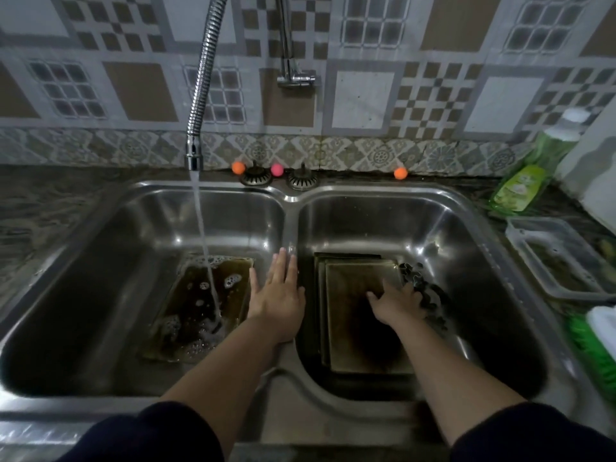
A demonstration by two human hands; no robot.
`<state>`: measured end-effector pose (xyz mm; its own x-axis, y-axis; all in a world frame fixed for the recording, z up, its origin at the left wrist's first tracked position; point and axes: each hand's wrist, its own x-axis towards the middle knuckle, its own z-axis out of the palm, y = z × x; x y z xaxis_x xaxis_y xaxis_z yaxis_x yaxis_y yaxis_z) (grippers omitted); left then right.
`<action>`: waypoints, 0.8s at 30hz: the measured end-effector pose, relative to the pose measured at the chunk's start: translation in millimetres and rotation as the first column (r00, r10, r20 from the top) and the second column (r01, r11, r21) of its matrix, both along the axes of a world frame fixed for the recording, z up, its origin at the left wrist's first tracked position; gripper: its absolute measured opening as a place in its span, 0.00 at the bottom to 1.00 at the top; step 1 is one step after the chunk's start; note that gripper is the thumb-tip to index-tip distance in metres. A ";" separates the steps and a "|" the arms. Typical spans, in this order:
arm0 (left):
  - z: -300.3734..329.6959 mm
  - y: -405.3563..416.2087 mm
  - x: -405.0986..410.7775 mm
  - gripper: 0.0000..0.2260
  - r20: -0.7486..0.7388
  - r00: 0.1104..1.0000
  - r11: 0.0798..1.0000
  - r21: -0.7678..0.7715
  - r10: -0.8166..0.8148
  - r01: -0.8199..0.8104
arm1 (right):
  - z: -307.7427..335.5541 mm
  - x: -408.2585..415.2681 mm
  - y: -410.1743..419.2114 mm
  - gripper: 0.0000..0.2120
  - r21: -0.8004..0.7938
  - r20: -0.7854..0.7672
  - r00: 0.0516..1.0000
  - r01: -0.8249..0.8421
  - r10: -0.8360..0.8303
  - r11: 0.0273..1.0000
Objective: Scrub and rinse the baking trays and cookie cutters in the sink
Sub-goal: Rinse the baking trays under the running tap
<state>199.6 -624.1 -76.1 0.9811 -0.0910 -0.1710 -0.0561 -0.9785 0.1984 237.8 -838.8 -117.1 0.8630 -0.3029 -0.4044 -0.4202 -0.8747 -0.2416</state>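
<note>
A double steel sink (pixel 290 228) fills the view. In the left basin lies a dark baking tray (pixel 186 311) with soapy water in it, under the running stream from the flexible tap (pixel 195 155). My left hand (pixel 278 295) hovers flat with spread fingers over the divider between the basins, holding nothing. In the right basin a stack of baking trays (pixel 353 311) lies flat, with several dark cookie cutters (pixel 426 295) heaped along its right side. My right hand (pixel 396 303) rests on the top tray's right edge, fingers among the cutters; whether it grips anything is unclear.
Two drain strainers (pixel 255 177) and three small coloured balls (pixel 238 167) sit on the ledge behind the sink. On the right counter stand a green dish-soap bottle (pixel 530 171), a clear plastic container (pixel 560 261) and a green brush (pixel 590 348).
</note>
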 end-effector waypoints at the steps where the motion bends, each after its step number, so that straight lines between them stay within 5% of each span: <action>1: 0.2 1.6 0.1 0.28 -0.012 1.000 1.000 -0.018 -0.009 0.009 | 6.9 0.0 6.1 0.29 0.009 0.018 1.000 -0.023 0.023 1.000; 8: -0.6 31.3 -2.2 0.27 -0.149 0.985 0.949 -0.314 -0.091 0.040 | 68.9 -8.5 98.4 0.26 0.001 0.265 0.933 -0.251 0.242 0.968; 13: -25.0 110.1 7.0 0.26 -0.231 0.972 0.969 -0.246 -0.044 -0.014 | 77.0 -30.7 188.1 0.21 -0.123 0.470 0.760 -0.447 0.449 0.886; 17: -40.9 187.8 9.3 0.26 -0.339 0.937 0.951 -0.255 0.082 -0.175 | 45.8 -34.1 245.3 0.21 0.043 0.254 0.839 -0.506 0.481 0.861; 20: -51.4 233.9 12.4 0.27 -0.402 0.896 0.941 -0.189 0.189 -0.282 | 17.5 -24.1 271.7 0.24 0.239 -0.005 0.924 -0.369 0.381 0.898; 24: -63.1 258.8 19.9 0.29 -0.445 0.876 0.924 -0.221 0.188 -0.311 | -12.8 -11.4 294.0 0.26 0.299 -0.091 0.972 -0.182 0.217 0.937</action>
<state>219.6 -365.2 -139.2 0.8240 0.0440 -0.5648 0.3287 -0.8491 0.4135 226.3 -544.8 -129.9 0.8331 0.0148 -0.5530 -0.2858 -0.8443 -0.4532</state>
